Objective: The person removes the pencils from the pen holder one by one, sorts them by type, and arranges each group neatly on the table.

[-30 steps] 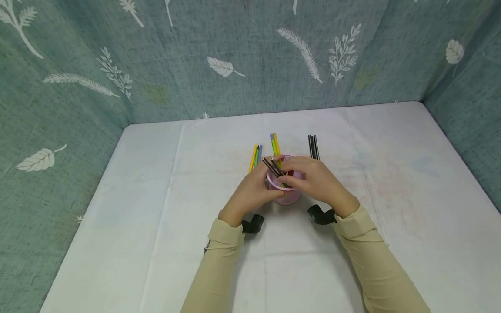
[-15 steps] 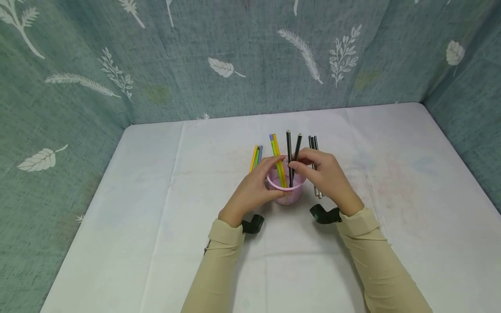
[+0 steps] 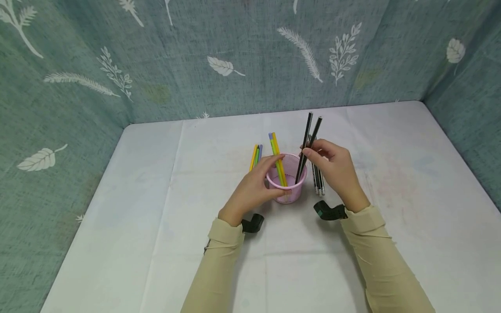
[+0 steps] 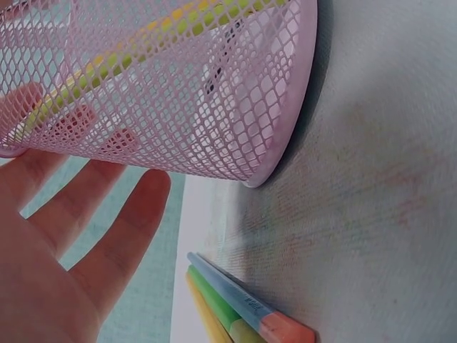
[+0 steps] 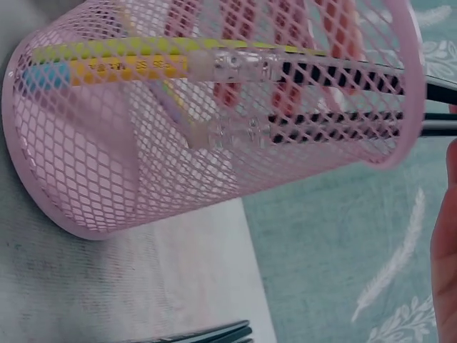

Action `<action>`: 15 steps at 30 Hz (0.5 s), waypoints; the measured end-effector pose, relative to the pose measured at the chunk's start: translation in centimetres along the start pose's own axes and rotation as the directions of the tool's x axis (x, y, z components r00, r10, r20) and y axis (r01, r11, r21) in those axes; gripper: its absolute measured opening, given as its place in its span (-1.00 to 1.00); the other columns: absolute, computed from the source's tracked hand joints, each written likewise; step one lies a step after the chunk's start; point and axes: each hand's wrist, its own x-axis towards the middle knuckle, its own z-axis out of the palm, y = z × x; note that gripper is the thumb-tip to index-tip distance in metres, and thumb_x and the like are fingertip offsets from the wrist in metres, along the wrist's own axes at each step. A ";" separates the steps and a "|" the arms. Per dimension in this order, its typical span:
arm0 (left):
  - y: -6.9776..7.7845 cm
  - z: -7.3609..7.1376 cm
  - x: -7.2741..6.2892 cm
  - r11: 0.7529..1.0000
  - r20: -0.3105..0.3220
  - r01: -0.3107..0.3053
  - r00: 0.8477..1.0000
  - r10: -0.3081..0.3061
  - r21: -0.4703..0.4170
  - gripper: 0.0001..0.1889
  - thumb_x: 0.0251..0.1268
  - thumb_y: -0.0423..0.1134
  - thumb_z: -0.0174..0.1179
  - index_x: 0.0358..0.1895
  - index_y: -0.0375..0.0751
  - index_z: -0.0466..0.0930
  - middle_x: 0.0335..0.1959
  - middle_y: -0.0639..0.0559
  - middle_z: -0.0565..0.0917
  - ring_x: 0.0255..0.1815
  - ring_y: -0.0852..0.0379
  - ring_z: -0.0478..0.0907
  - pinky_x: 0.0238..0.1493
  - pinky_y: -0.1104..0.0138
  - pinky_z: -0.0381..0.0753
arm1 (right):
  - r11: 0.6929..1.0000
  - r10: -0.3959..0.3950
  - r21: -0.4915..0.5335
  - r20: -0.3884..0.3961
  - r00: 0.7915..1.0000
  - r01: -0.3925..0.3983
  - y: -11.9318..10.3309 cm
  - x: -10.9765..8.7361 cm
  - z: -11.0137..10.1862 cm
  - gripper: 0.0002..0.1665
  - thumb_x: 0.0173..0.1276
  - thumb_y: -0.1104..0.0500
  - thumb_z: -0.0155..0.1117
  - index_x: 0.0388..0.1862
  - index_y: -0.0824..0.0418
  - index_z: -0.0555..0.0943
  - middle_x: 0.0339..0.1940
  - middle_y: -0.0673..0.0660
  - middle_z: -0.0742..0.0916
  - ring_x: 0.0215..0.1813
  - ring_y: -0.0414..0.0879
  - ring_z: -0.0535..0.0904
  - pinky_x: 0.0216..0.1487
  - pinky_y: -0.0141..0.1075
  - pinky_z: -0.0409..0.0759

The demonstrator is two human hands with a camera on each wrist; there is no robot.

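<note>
My left hand (image 3: 250,188) holds a pink mesh pencil cup (image 3: 294,195) upright, thumb on the near side and fingers round the far side. In the left wrist view its fingers (image 4: 118,246) lie along the mesh. Inside the cup lean a yellow pencil (image 3: 276,145) and a green one beside it. My right hand (image 3: 334,167) pinches two black pencils (image 3: 306,134) over the cup's right rim. Through the mesh in the right wrist view, their eraser ends show inside the cup, above its base (image 5: 61,214).
Several black pencils (image 3: 318,184) lie on the white-covered table (image 3: 195,208) just right of the cup. Left of it, partly behind my left hand, lie yellow, green and blue pencils (image 4: 225,300). A green leaf-patterned curtain (image 3: 250,95) stands behind the table.
My right hand has moved right and upward with the two black pencils, which swung from leaning left over the left hand to leaning right. The left hand and cup have stayed put.
</note>
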 end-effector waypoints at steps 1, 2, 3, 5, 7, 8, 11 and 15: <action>0.0 0.0 0.0 1.000 -0.002 0.001 1.000 -0.001 0.005 -0.15 -0.18 0.04 0.37 0.29 0.29 0.12 0.19 0.35 0.24 0.10 0.24 0.32 0.06 0.27 0.35 | 1.000 0.007 0.012 -0.012 1.000 -0.007 0.0 0.0 -0.1 -0.69 0.21 -0.09 0.16 -0.26 0.09 0.64 -0.32 -0.07 0.67 -0.27 -0.22 0.53 -0.28 -0.33 0.44; 0.0 0.0 0.0 1.000 -0.003 0.003 1.000 -0.003 0.008 -0.14 -0.18 0.05 0.37 0.29 0.30 0.12 0.19 0.35 0.24 0.10 0.25 0.32 0.06 0.27 0.36 | 1.000 0.013 0.028 -0.021 1.000 -0.013 0.1 0.1 -0.2 -0.69 0.22 -0.08 0.17 -0.25 0.09 0.64 -0.32 -0.06 0.67 -0.27 -0.21 0.53 -0.27 -0.34 0.44; 0.0 0.0 0.0 1.000 -0.003 0.004 1.000 -0.004 0.010 -0.14 -0.18 0.06 0.37 0.28 0.32 0.11 0.19 0.35 0.24 0.10 0.26 0.31 0.05 0.27 0.36 | 0.999 0.017 0.044 -0.026 1.000 -0.016 0.2 0.1 -0.2 -0.70 0.22 -0.07 0.17 -0.25 0.10 0.64 -0.32 -0.05 0.67 -0.27 -0.20 0.53 -0.26 -0.34 0.45; -0.1 0.1 0.0 1.000 -0.002 0.009 1.000 -0.009 0.010 -0.14 -0.18 0.07 0.37 0.28 0.35 0.10 0.19 0.36 0.23 0.10 0.26 0.31 0.06 0.26 0.36 | 0.996 0.032 0.081 -0.028 0.999 -0.030 0.3 0.1 -0.3 -0.70 0.21 -0.04 0.19 -0.24 0.13 0.64 -0.32 -0.02 0.68 -0.27 -0.18 0.54 -0.23 -0.35 0.45; -0.1 0.1 0.0 1.000 0.001 0.016 1.000 -0.016 0.010 -0.14 -0.18 0.07 0.37 0.28 0.37 0.09 0.20 0.36 0.23 0.11 0.28 0.30 0.06 0.26 0.35 | 0.993 0.050 0.109 -0.019 0.999 -0.047 0.4 0.1 -0.3 -0.71 0.21 -0.03 0.20 -0.23 0.15 0.64 -0.31 0.00 0.68 -0.26 -0.16 0.55 -0.20 -0.35 0.47; -0.1 0.1 0.0 1.000 0.003 0.020 1.000 -0.020 0.010 -0.14 -0.18 0.07 0.37 0.28 0.37 0.09 0.20 0.36 0.22 0.11 0.28 0.29 0.07 0.26 0.35 | 0.992 0.059 0.111 -0.012 0.998 -0.057 0.5 0.1 -0.3 -0.70 0.20 -0.03 0.20 -0.23 0.15 0.64 -0.31 0.00 0.68 -0.25 -0.16 0.56 -0.19 -0.35 0.47; -0.2 0.2 -0.1 1.000 0.007 0.025 1.000 -0.025 0.008 -0.14 -0.18 0.07 0.37 0.29 0.34 0.10 0.21 0.37 0.22 0.12 0.32 0.27 0.08 0.26 0.34 | 0.994 0.075 0.081 0.012 0.997 -0.076 0.5 0.0 -0.2 -0.68 0.19 -0.08 0.20 -0.25 0.11 0.63 -0.31 -0.03 0.67 -0.27 -0.18 0.56 -0.21 -0.33 0.48; -0.1 0.2 0.1 1.000 0.002 0.011 1.000 -0.011 0.001 -0.14 -0.18 0.07 0.37 0.29 0.28 0.13 0.20 0.38 0.22 0.11 0.31 0.28 0.07 0.24 0.34 | 0.997 0.072 0.025 0.037 0.997 -0.073 0.6 0.0 -0.1 -0.65 0.16 -0.16 0.19 -0.26 0.06 0.62 -0.33 -0.07 0.65 -0.24 -0.22 0.54 -0.22 -0.27 0.46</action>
